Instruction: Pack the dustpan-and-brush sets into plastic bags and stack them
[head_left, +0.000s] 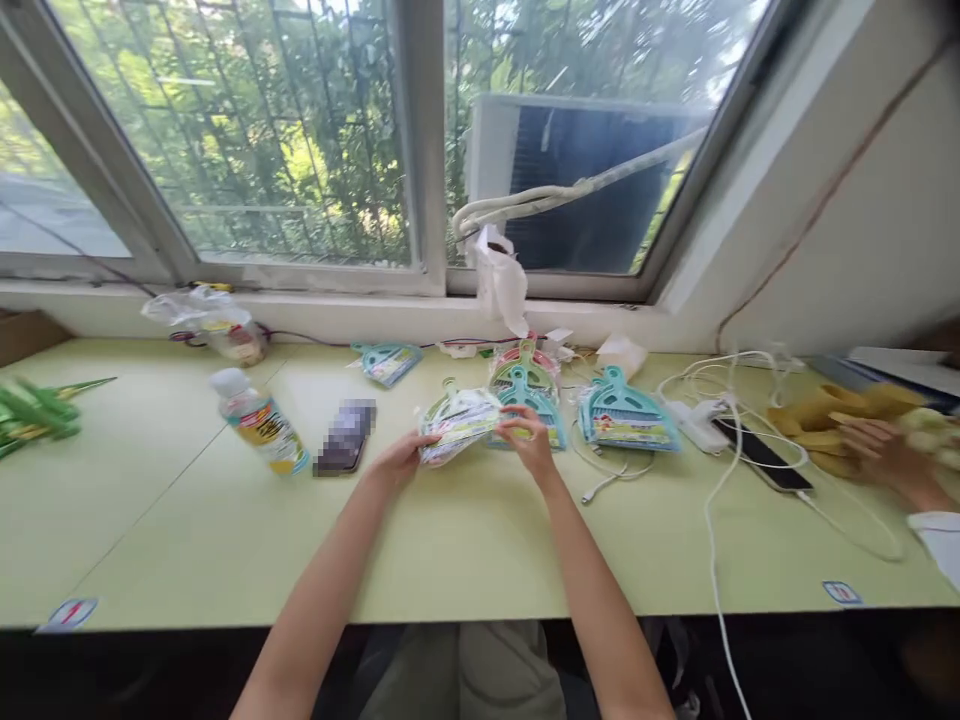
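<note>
Overall, taking the packet in my hands as the dial's centre, the window [300, 130] spans 10 to 2 o'clock, its top cut off. Below it runs the pale green table [465, 560]. Beyond the glass at 1 o'clock stands an air-conditioner unit [592, 185], partly covered by wrapped pipes.

My left arm [330, 570] slants from 7 o'clock, my right arm [600, 600] from 5, both cut off below. A blue dustpan set [626, 415] lies at 3. The bagged green dustpan set [459, 425] sits between my hands, its print blurred; it partly hides a teal dustpan set [555, 425]. At 9 o'clock are a bottle [262, 425] and, nearer, a pixelated phone [346, 437].

My left hand [401, 458] grips the packet's left edge, thumb on top, fingers underneath out of sight; my right hand [529, 438] pinches its right edge, fingers bent. Another person's hand [892, 460] is at 3, far off.
</note>
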